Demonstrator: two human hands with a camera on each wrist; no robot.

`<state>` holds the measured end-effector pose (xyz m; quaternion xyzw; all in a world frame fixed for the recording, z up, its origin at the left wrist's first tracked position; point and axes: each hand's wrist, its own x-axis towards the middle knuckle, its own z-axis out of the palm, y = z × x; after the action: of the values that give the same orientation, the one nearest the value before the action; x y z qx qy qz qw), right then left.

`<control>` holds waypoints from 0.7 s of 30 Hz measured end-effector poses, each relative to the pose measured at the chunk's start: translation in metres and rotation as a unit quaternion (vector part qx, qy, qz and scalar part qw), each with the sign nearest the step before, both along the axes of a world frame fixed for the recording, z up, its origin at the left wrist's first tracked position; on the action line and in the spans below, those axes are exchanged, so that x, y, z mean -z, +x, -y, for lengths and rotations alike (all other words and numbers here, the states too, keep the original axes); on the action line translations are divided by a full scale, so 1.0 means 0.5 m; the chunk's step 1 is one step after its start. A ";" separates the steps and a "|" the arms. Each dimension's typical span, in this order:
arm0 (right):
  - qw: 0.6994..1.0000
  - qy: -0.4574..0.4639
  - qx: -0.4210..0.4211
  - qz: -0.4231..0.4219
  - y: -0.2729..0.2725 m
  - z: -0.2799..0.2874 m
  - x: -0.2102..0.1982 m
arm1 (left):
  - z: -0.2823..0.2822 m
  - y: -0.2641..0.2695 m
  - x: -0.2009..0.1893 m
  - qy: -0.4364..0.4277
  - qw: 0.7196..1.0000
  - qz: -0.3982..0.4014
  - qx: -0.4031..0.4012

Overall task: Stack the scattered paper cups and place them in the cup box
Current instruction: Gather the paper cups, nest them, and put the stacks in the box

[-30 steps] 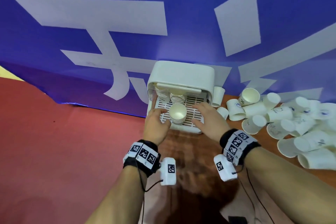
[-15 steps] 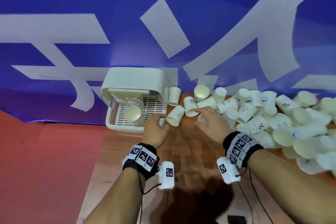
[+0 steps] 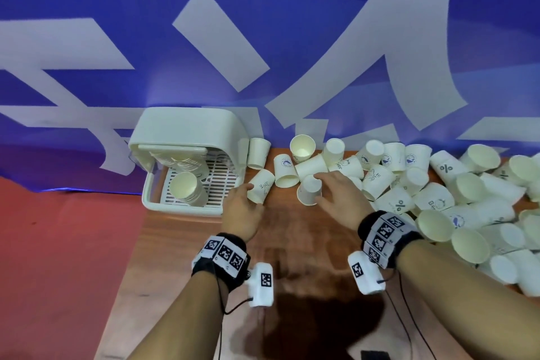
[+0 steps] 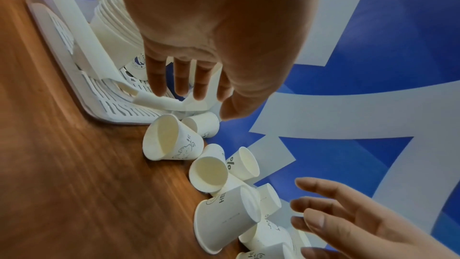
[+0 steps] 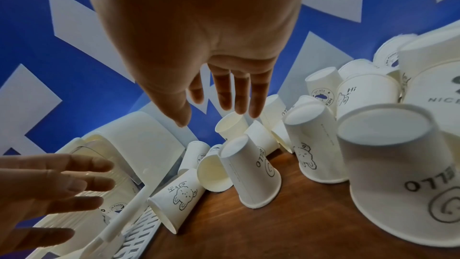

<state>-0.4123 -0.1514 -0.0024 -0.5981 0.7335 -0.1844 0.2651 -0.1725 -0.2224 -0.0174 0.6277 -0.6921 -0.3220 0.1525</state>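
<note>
A: Item one, cup box (image 3: 187,131)?
B: White plastic, on the wooden table (image 3: 181,286) at its left end, a stack of paper cups (image 3: 188,188) on its slatted tray.
A: Loose stock?
B: Scattered paper cups (image 3: 432,199), mostly on their sides, heaped to the box's right.
A: Hands?
B: Left hand (image 3: 241,213), fingers straight, beside a "Hi" cup (image 3: 261,188) lying on its side. Right hand (image 3: 340,199), fingers spread, holding nothing, over an upside-down cup (image 3: 309,193).

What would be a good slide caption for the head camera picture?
Two open hands, left hand and right hand, reach toward scattered paper cups beside a cup box holding a stack.
</note>
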 end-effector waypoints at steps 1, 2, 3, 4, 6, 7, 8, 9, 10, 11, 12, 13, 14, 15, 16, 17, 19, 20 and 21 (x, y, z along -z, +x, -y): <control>1.000 0.005 0.001 0.006 -0.002 0.008 0.006 | 0.005 -0.002 0.007 -0.002 1.000 0.005 -0.005; 1.000 0.011 0.002 0.009 -0.003 0.016 0.013 | 0.010 -0.003 0.013 -0.004 1.000 0.009 -0.009; 1.000 0.018 0.000 0.008 -0.004 0.023 0.019 | 0.017 -0.005 0.019 -0.004 1.000 0.013 -0.012; 1.000 0.023 -0.003 0.005 -0.005 0.031 0.026 | 0.024 -0.008 0.025 -0.004 1.000 0.018 -0.013; 0.999 0.029 -0.014 -0.005 -0.008 0.047 0.040 | 0.040 -0.015 0.039 -0.010 0.999 0.035 -0.005; 0.999 0.034 -0.020 -0.009 -0.009 0.054 0.046 | 0.046 -0.019 0.047 -0.015 0.999 0.044 0.002; 0.999 0.041 -0.024 -0.014 -0.010 0.062 0.052 | 0.052 -0.023 0.055 -0.020 0.998 0.054 0.010; 0.998 0.049 -0.028 -0.018 -0.011 0.069 0.059 | 0.058 -0.027 0.063 -0.020 0.998 0.063 0.019; 0.998 0.058 -0.032 -0.022 -0.011 0.075 0.065 | 0.063 -0.031 0.071 -0.021 0.997 0.073 0.026; 0.997 0.065 -0.038 -0.026 -0.010 0.081 0.071 | 0.069 -0.034 0.080 -0.020 0.996 0.082 0.034; 0.996 0.070 -0.045 -0.032 -0.009 0.086 0.078 | 0.076 -0.038 0.087 -0.020 0.995 0.090 0.042; 0.995 0.075 -0.052 -0.036 -0.008 0.091 0.085 | 0.082 -0.042 0.094 -0.016 0.993 0.103 0.052; 0.995 0.080 -0.056 -0.038 -0.008 0.095 0.091 | 0.086 -0.046 0.098 -0.012 0.991 0.121 0.064; 0.994 0.082 -0.057 -0.037 -0.008 0.098 0.097 | 0.089 -0.051 0.100 -0.009 0.987 0.143 0.074; 0.994 0.083 -0.056 -0.033 -0.008 0.102 0.102 | 0.091 -0.055 0.102 -0.008 0.983 0.166 0.079; 0.995 0.084 -0.054 -0.030 -0.008 0.105 0.107 | 0.092 -0.059 0.102 -0.007 0.979 0.185 0.081; 0.994 0.087 -0.054 -0.028 -0.007 0.107 0.113 | 0.095 -0.065 0.106 -0.009 0.973 0.212 0.088; 0.994 0.087 -0.057 -0.031 -0.006 0.107 0.116 | 0.096 -0.067 0.109 -0.013 0.970 0.221 0.097; 0.994 0.083 -0.059 -0.032 -0.005 0.105 0.119 | 0.096 -0.069 0.112 -0.016 0.968 0.226 0.104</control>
<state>-0.4147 -0.2041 -0.0617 -0.6218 0.7180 -0.0875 0.3002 -0.2069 -0.2706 -0.0735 0.6063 -0.7751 -0.1747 -0.0326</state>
